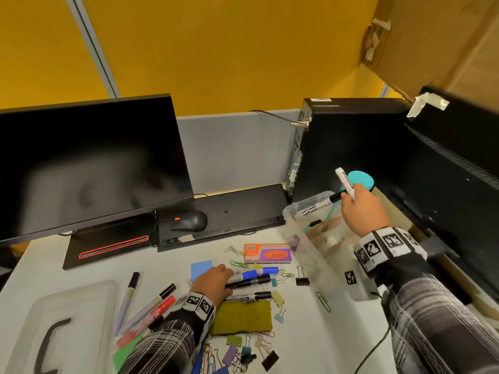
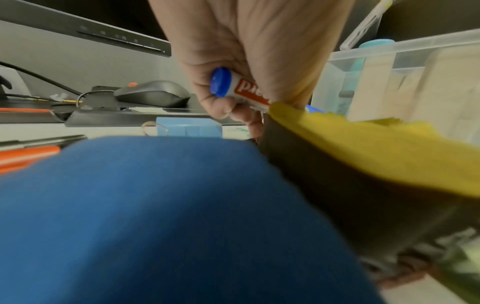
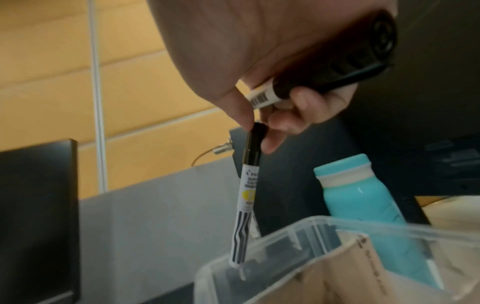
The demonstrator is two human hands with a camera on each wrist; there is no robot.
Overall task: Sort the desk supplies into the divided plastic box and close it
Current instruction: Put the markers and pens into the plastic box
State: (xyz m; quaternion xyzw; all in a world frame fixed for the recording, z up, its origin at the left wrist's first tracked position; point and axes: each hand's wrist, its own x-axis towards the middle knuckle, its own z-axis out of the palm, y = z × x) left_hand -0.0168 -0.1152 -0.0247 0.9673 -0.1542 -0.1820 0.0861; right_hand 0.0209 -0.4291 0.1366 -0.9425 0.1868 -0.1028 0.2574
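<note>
**Both hands on markers, one over the box**

Closest in, at the near edge of the desk (image 1: 172, 265), lie coloured binder clips (image 1: 244, 352) and a yellow-green eraser pad (image 1: 241, 317), with the left plaid sleeve (image 1: 162, 346) lying next to it. The left hand (image 1: 213, 283) lies on the desk among the loose supplies, fingers curled round a blue-capped marker (image 1: 259, 272); from the wrist its blue end cap (image 2: 221, 82) shows inside the fist. Two black-capped markers (image 1: 251, 288) lie just beside that hand, and a red marker (image 1: 159, 311) with other pens sits further left. An orange and purple packet (image 1: 267, 253) and scattered paper clips (image 1: 237, 263) lie beyond.

The clear plastic box (image 1: 297, 220) stands open to the right, cardboard dividers (image 3: 345, 265) inside it. Its lid (image 1: 64, 325), with a black handle, lies flat at the near left corner of the desk.

The right hand (image 1: 361, 209) is raised above the box's far end and grips two markers. One white marker (image 1: 345, 183) sticks up out of the fist. The other, a striped marker (image 3: 246, 197), is pinched by its black cap between thumb and fingertips and hangs tip down, its lower end inside the box's far corner compartment. A teal bottle (image 3: 363, 197) stands behind the box.

A dark monitor (image 1: 89, 163) and a mouse (image 1: 189, 221) sit at the back.
</note>
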